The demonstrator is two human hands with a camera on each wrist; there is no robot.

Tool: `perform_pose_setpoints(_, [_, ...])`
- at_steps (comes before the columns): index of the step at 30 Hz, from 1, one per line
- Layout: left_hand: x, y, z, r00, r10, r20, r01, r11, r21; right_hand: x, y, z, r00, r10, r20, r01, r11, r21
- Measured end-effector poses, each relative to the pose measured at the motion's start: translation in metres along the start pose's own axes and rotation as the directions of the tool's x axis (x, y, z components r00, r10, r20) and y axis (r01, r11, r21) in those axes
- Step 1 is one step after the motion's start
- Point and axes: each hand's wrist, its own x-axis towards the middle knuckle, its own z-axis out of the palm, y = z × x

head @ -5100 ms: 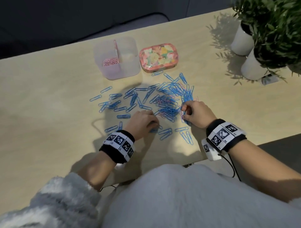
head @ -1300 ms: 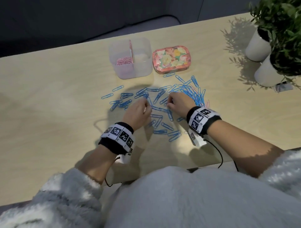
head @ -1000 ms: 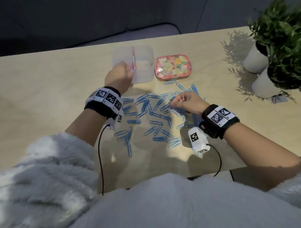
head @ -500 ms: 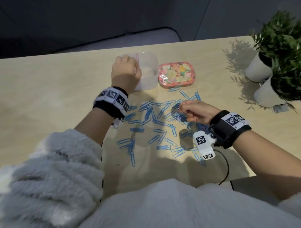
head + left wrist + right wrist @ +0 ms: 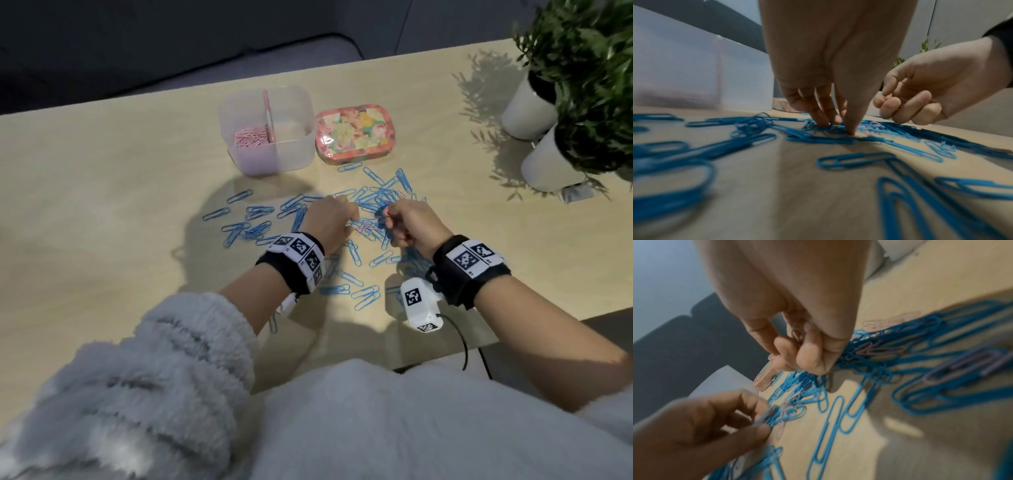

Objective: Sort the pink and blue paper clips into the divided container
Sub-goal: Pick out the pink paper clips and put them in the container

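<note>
At the middle of the table (image 5: 102, 192), just in front of the divided container (image 5: 266, 130), lies the loose heap of blue paper clips (image 5: 368, 205), with a few pink paper clips (image 5: 875, 350) tangled into it. The container's left compartment already holds a small pile of pink clips; its right compartment looks empty, so by my reckoning none of the blue has been sorted. The left hand (image 5: 329, 219) is down in the heap, thumb and fingers closing on a mixed knot of blue and pink wire; whether it has a firm hold cannot be told. The right hand (image 5: 412, 226) hovers just beside it, fingers curled tight around several pink clips, one poking out near the fingertips. Risks as I judge them: clips hook into one another, so lifting a pink one could drag a blue one along into the wrong compartment; the full right fist could shed a clip on the way over; sweeping fingers could push strays toward the near table edge. Around: a floral tin (image 5: 354, 132) touching or just beside the container's right wall, blue clips scattered up to its front; two potted plants (image 5: 555, 102) well apart at far right. The route to the container looks unobstructed.
</note>
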Motion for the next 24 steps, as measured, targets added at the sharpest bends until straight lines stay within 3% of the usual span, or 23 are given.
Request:
perform_pose_setpoints(4, [-0.01,-0.023,-0.007,0.996,-0.083,-0.045,0.082,0.997,-0.013,0.001,0.003,0.001,0.999,0.013,0.038,-0.016,0.995,0.1])
perform_pose_setpoints(6, [-0.016,-0.032,-0.008,0.989,-0.125,-0.081,0.125,0.992,-0.003,0.004,0.006,0.001,1.0,-0.005,0.024,0.005,0.999,0.032])
perform_pose_setpoints(8, [-0.019,-0.031,-0.006,0.985,-0.122,-0.125,0.125,0.992,0.021,0.007,0.012,0.001,0.992,-0.125,-0.012,0.122,0.981,-0.152])
perform_pose_setpoints(11, [-0.018,-0.017,-0.002,0.991,-0.064,-0.119,0.065,0.998,0.007,0.01,0.015,-0.001,0.947,-0.316,0.06,0.308,0.834,-0.459])
perform_pose_setpoints(15, [-0.011,0.0,0.008,0.999,-0.036,-0.036,0.037,0.999,0.028,0.008,0.017,-0.003,0.942,-0.321,0.093,0.267,0.557,-0.786])
perform_pose_setpoints(21, [-0.012,-0.011,0.002,0.986,-0.163,0.031,0.165,0.982,-0.095,0.012,0.018,-0.016,0.935,-0.351,-0.04,0.234,0.699,-0.676])
perform_pose_setpoints(24, [-0.015,-0.019,-0.007,0.971,-0.238,-0.013,0.235,0.964,-0.129,0.012,0.021,-0.025,0.926,-0.365,-0.096,0.217,0.724,-0.655])
